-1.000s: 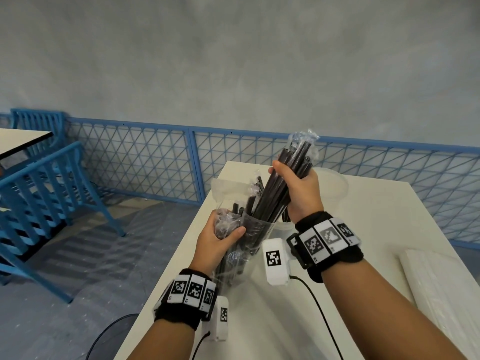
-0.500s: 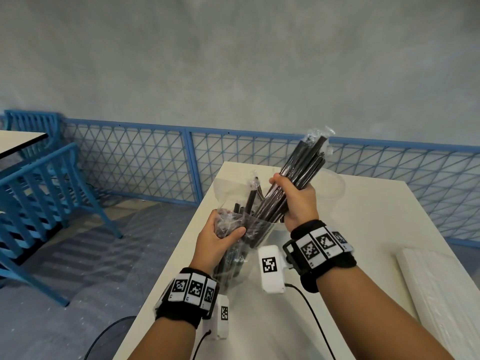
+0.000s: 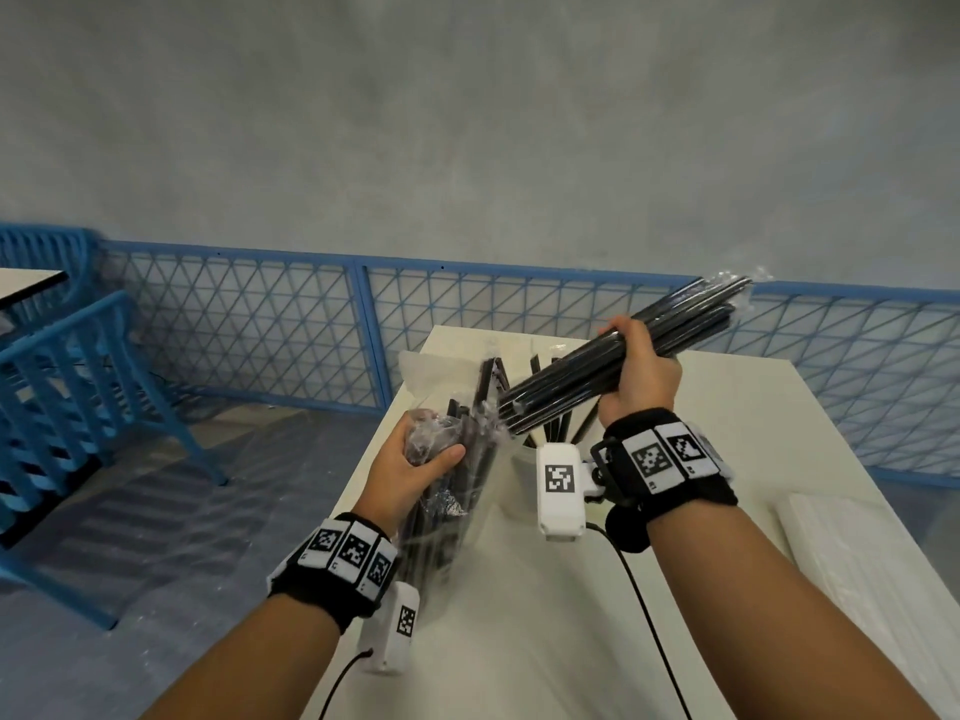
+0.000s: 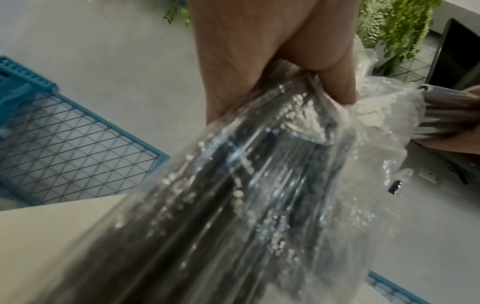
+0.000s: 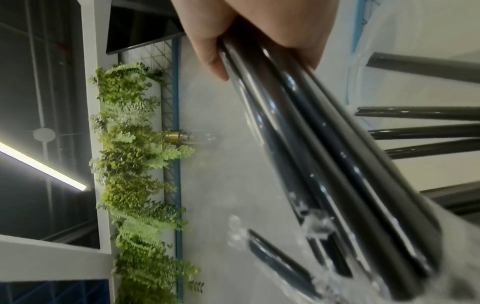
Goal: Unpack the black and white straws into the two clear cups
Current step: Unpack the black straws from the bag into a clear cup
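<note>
My right hand (image 3: 640,374) grips a bundle of black straws (image 3: 582,371), tilted up to the right, with its lower ends at the mouth of a clear plastic bag (image 3: 452,517). My left hand (image 3: 418,459) grips that bag near its top, and more black straws lie inside it. In the left wrist view my left hand's fingers (image 4: 335,82) bunch the bag's film (image 4: 259,185). In the right wrist view my right hand (image 5: 259,30) wraps the bundle (image 5: 311,144). Behind the bundle a clear cup (image 3: 522,459) holds several black straws (image 5: 415,131). The wrist camera hides most of it.
The white table (image 3: 727,433) has its left edge right under my left hand. A long white packet (image 3: 857,563) lies along the table's right side. A blue mesh fence (image 3: 363,330) runs behind, and a blue chair (image 3: 78,381) stands at the left on the floor.
My right hand has drawn the bundle up and to the right, out of the bag, tilting it from steep to nearly level. My left hand has kept its hold on the bag.
</note>
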{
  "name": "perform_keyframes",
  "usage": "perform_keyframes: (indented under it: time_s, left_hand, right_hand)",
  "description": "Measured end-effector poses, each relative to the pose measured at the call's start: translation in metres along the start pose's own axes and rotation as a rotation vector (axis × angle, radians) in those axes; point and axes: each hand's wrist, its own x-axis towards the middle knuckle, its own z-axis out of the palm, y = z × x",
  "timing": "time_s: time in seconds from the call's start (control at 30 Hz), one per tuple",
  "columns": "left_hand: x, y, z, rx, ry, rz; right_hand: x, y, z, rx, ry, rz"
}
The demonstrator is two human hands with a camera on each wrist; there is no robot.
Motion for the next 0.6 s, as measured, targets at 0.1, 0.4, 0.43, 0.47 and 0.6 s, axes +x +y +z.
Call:
perform_keyframes:
  time_s: [0.1, 0.4, 0.43, 0.47, 0.6]
  left_hand:
    - [0.003, -0.002, 0.001, -0.044, 0.034, -0.002]
    - [0.003, 0.0, 0.006, -0.206, 0.141, 0.019]
    - [0.002, -0.001, 0.007, -0.211, 0.146, 0.02]
    - [0.001, -0.002, 0.009, -0.214, 0.149, 0.019]
    - [-0.003, -0.005, 0.011, -0.216, 0.159, 0.031]
  right_hand:
    - [0.007, -0.01, 0.001, 0.016, 0.103, -0.071]
    - [0.004, 0.031, -0.007, -0.242, 0.027, -0.267]
    - [0.003, 0.041, -0.011, -0.293, -0.038, -0.249]
    - [0.002, 0.05, -0.015, -0.337, -0.102, -0.221]
    - [0.011, 0.073, -0.034, -0.575, -0.258, -0.15]
